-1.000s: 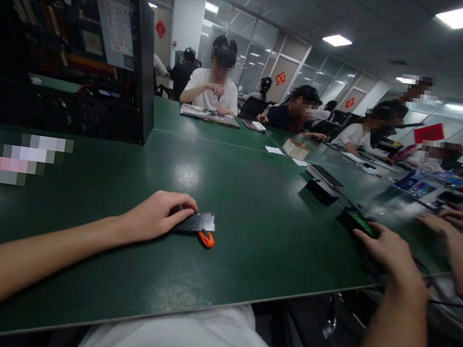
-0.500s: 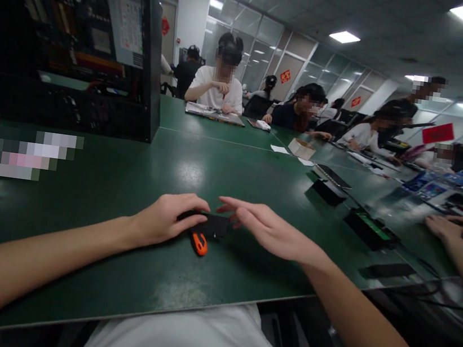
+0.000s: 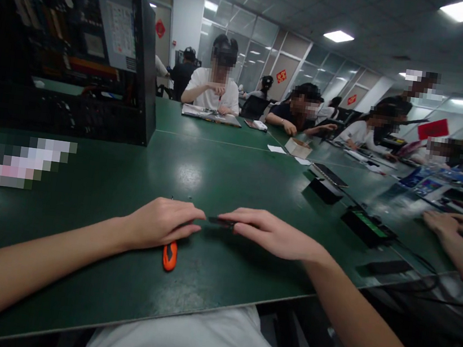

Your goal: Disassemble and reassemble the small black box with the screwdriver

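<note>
Over the green table, my left hand (image 3: pixel 166 219) is curled across a screwdriver. Its orange and black handle (image 3: pixel 169 256) sticks out below the palm, and a thin shaft tip shows above the knuckles. The left thumb and forefinger are apart, with nothing between them; the lower fingers are hidden. To the right, my right hand (image 3: pixel 268 232) pinches a flat black rectangular piece (image 3: pixel 220 221) between thumb and fingers. This piece is seen nearly edge-on, its left end close to my left fingertips, just above the tabletop.
An opened black computer case (image 3: pixel 130 114) stands at the left. On the right lie a dark flat device (image 3: pixel 329 175), a black box with a green panel (image 3: pixel 367 225) and cables. A small carton (image 3: pixel 298 148) is farther back. Another person's hands (image 3: pixel 442 223) rest at the right edge.
The black piece has passed from my left hand to my right and turned edge-on. The orange handle has shifted left and toward me, now pointing more straight down.
</note>
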Tool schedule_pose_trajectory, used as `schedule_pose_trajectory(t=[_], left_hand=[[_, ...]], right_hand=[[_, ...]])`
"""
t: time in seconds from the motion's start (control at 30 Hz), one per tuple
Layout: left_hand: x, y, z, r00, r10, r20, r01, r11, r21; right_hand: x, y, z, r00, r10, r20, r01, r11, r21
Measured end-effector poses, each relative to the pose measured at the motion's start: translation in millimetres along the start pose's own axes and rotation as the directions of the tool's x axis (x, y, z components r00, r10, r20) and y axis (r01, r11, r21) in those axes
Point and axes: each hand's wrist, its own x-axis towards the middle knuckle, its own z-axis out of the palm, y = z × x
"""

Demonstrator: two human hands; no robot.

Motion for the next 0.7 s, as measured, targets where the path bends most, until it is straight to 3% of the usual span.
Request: schedule_pose_trajectory(t=[0.03,0.07,0.1,0.17,0.23,0.27,0.3,0.37,0.47,0.7], left_hand=[[0,0,-0.8,1.0,0.015,0.005,-0.015,1.0,-0.003],[1,-1,-1.3,1.0,0.026,0.007,-0.026,1.0,-0.003],[1,-1,-1.5,1.0,0.03,0.01,-0.03,1.0,-0.002],[1,-1,-1.3,0.999,0.027,0.025,-0.027,1.0,0.002],[1,-2,-0.5,0.999,0.024,0.037,-0.024,1.0,0.003],[1,-3,0.0,0.999,0.024,0.039,-0.024,1.0,-0.001],[1,-3,0.3,0.999,0.024,0.04,-0.024,1.0,-0.006],[1,-4,0.7,0.999,0.023,0.041,-0.023,1.0,-0.018],[1,-5,0.2,0.999,0.018,0.049,-0.017,0.999,-0.027],[1,-4,-2.2,0.998,0.014,0.066,-0.011,0.999,-0.049]], right_hand=[[-17,8,-15,0.992,0.023,-0.123,-0.036,0.994,-0.102],[-38,19,-31,0.956,0.071,-0.285,-0.128,0.974,-0.187],[-60,31,-48,0.877,0.101,-0.47,-0.25,0.931,-0.267],[-107,59,-81,0.641,0.115,-0.759,-0.565,0.74,-0.365],[-153,86,-105,0.308,0.11,-0.945,-0.856,0.465,-0.225],[-172,97,-113,0.186,0.11,-0.976,-0.923,0.362,-0.135],[-188,107,-117,0.131,0.145,-0.981,-0.951,0.297,-0.083],[-210,122,-118,0.114,0.274,-0.955,-0.961,0.276,-0.035],[-220,136,-113,0.164,0.441,-0.882,-0.945,0.327,-0.012],[-209,157,-116,0.224,0.415,-0.882,-0.953,0.283,-0.11]])
